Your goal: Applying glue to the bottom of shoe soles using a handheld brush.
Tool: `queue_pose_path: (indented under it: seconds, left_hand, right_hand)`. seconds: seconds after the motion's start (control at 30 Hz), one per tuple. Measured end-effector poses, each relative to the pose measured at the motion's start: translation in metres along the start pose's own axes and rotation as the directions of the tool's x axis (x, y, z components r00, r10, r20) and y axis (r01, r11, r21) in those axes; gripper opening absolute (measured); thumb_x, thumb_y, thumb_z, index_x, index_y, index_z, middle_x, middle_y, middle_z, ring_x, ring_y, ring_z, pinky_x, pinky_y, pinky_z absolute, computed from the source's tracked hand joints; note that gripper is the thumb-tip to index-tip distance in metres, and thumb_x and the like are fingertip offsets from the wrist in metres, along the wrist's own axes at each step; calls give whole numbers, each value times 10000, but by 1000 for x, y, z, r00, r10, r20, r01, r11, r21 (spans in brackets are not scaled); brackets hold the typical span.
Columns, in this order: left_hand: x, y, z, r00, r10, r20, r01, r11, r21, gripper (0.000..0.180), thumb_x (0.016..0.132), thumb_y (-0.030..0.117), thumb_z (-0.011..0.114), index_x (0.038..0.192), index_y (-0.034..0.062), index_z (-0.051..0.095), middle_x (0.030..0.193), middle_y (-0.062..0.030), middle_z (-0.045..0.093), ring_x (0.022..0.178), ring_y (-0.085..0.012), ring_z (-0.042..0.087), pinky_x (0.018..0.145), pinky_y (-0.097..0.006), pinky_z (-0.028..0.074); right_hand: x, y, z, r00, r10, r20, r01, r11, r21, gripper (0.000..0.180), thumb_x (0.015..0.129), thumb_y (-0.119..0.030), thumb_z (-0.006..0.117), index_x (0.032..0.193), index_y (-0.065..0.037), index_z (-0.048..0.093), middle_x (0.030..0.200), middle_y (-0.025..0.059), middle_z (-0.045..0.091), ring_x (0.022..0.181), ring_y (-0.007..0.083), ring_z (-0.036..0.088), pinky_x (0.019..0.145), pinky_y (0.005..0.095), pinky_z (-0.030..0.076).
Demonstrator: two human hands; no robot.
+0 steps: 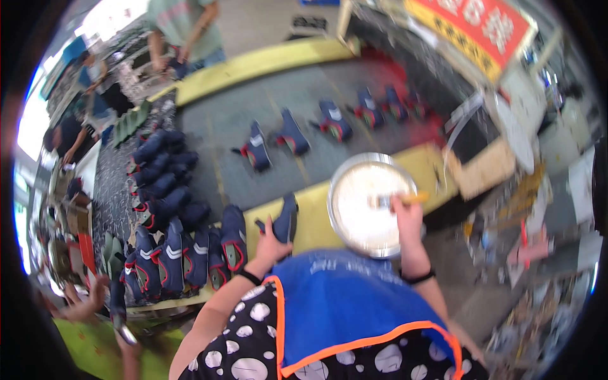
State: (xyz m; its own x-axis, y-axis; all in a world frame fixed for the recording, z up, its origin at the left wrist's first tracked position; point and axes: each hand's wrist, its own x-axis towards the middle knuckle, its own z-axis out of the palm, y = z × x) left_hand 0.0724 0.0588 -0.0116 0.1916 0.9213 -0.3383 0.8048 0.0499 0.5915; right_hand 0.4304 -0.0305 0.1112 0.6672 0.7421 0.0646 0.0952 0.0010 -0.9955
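A grey conveyor belt [209,161] is seen beyond the near yellow surface [315,223], with a spaced row of navy shoe uppers [257,152] set along it. More red-trimmed uppers [171,258] are crowded together at the left. On the surface, toward the right, a round metal basin [334,218] is placed, filled with white liquid [356,218]. One navy upper [289,218] is gripped near its lower end by the left hand [272,246], at the surface's near edge, well apart from the basin. A yellow-handled brush [416,198] is grasped by the right hand [407,218], its head held over the liquid. The step in hand is judged to be the loading of the brush; next, the upper probably needs to be kept steady while the brush is brought across to it.
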Motion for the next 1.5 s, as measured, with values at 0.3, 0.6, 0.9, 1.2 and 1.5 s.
queue_pose_path:
  seconds: [0.3, 0.6, 0.9, 1.2, 1.5]
  left_hand:
    - [10, -14, -52, 737, -16, 676, 662, 221, -716, 732, 826, 52, 637, 1495, 70, 341, 1251, -144, 581, 1049, -257, 634, 862, -392, 550]
    - [-22, 94, -132, 763, 231, 604, 346, 644, -683, 825, 783, 44, 578, 1555, 72, 288, 1429, -127, 516, 1246, -225, 555, 1036, -307, 451]
    - [17, 142, -94, 543, 372, 753, 427, 650, -629, 751, 845, 132, 603, 1528, 36, 305, 1382, -129, 533, 1176, -184, 583, 943, -297, 520]
    - [16, 166, -92, 399, 293, 869, 470, 748, -468, 664, 871, 171, 597, 1474, 18, 365, 1260, -133, 613, 1017, -147, 663, 845, -286, 574]
    - [17, 138, -99, 336, 322, 885, 607, 644, -465, 680, 862, 179, 613, 1463, -19, 367, 1287, -155, 601, 1077, -174, 647, 929, -288, 536]
  right_hand:
    - [-2, 51, -12, 997, -70, -24, 50, 873, -486, 238, 822, -193, 784, 936, -6, 691, 813, 127, 716, 720, 199, 693, 675, 311, 536]
    - [-6, 54, -1, 1000, -11, -1, 8, 808, -589, 273, 804, -255, 779, 880, -22, 660, 772, 164, 677, 736, 338, 669, 688, 410, 531]
    - [-11, -8, -13, 981, -181, -70, 110, 818, -565, 152, 811, -108, 778, 925, -37, 707, 850, 110, 696, 763, 246, 673, 708, 331, 519]
    - [-36, -70, 19, 656, -588, 472, 742, 618, -261, 131, 777, -145, 722, 907, -154, 724, 916, 4, 687, 873, 198, 643, 822, 347, 461]
    - [-25, -46, 7, 791, -507, 341, 610, 685, -398, 94, 780, -130, 743, 872, -129, 729, 841, 24, 658, 783, 217, 613, 746, 353, 457]
